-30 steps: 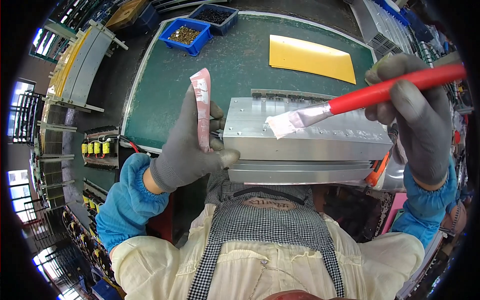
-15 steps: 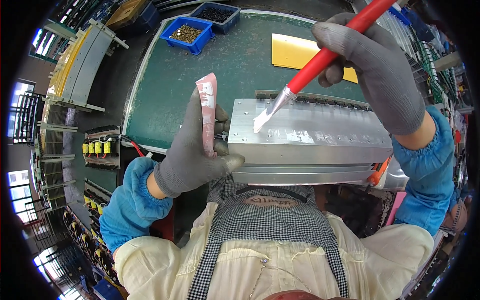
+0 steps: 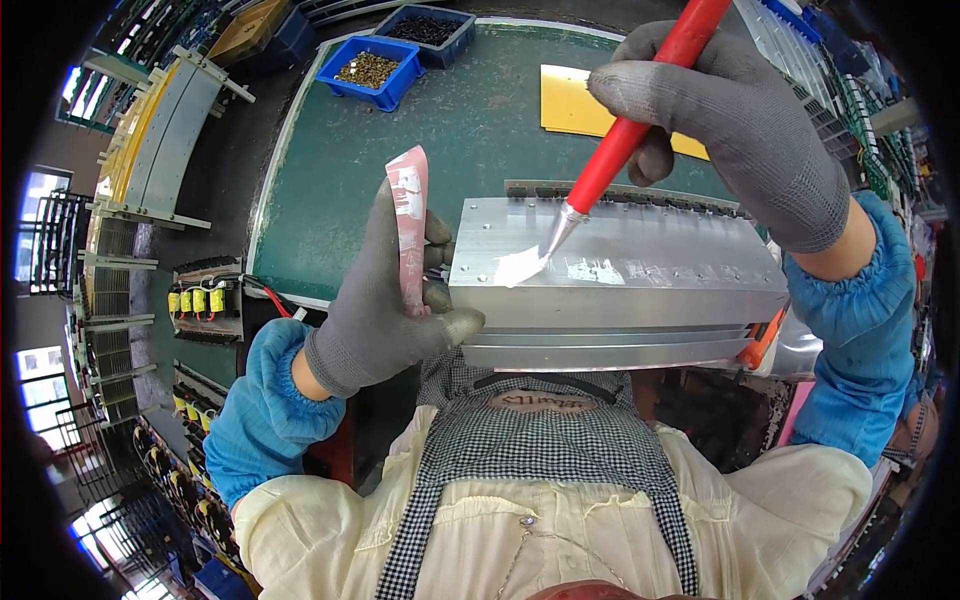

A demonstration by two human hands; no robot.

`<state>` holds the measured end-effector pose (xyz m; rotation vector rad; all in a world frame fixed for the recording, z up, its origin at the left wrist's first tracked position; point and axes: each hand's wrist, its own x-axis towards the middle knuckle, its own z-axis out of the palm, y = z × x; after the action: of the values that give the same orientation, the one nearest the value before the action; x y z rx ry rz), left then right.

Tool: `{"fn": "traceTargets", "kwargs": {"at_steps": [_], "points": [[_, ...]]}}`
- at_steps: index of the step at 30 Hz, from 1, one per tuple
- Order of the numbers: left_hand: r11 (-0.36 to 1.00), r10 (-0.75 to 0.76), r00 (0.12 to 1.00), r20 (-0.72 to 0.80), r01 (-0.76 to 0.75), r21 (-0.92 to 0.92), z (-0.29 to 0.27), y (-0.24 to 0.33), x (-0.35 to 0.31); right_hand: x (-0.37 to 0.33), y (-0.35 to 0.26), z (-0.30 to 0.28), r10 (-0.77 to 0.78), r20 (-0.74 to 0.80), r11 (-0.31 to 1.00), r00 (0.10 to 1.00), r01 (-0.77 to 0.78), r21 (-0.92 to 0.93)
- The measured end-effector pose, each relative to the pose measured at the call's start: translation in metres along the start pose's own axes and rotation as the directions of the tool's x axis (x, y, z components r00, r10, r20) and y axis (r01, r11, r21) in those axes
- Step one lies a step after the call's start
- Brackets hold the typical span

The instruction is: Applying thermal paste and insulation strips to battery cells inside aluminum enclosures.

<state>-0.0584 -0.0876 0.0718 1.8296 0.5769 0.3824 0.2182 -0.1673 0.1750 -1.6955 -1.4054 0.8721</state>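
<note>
My right hand (image 3: 720, 120), in a grey glove, is closed round the red handle of a brush (image 3: 625, 135). The brush tip touches the top face of a silver metal block (image 3: 660, 240), where a patch of white paste (image 3: 520, 267) lies. Fainter white streaks run to the right of it, among small holes. My left hand (image 3: 375, 300), also gloved, grips a pink flat strip (image 3: 410, 220) smeared with white, standing nearly upright at the block's left end. Its thumb rests against the block's near left corner. Some left fingers are hidden behind the strip.
On the green table (image 3: 330, 170) stand a blue bin (image 3: 395, 88) of small brass parts and a darker bin (image 3: 432, 45) of black parts. Yellow sheets (image 3: 570, 100) lie beyond the block. Wired yellow components (image 3: 195, 300) sit at the left. Something orange (image 3: 762, 340) shows by the block's right end.
My right hand has moved left and a little toward me with the brush. White paste now covers a spot near the block's left end. My left hand has barely moved.
</note>
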Motion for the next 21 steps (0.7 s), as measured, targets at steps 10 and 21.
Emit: {"fn": "traceTargets", "kwargs": {"at_steps": [10,21], "points": [[0.998,-0.055,0.999,0.000,0.055,-0.017,0.000,0.006,0.000,-0.026,0.014,-0.042,0.153,-0.101,0.981,0.983,-0.164,-0.102],[0.988,-0.155,0.988,-0.004,0.155,-0.022,0.000,0.013,0.000,-0.002,0.004,-0.014,-0.107,-0.040,0.993,0.993,0.109,0.038]]}}
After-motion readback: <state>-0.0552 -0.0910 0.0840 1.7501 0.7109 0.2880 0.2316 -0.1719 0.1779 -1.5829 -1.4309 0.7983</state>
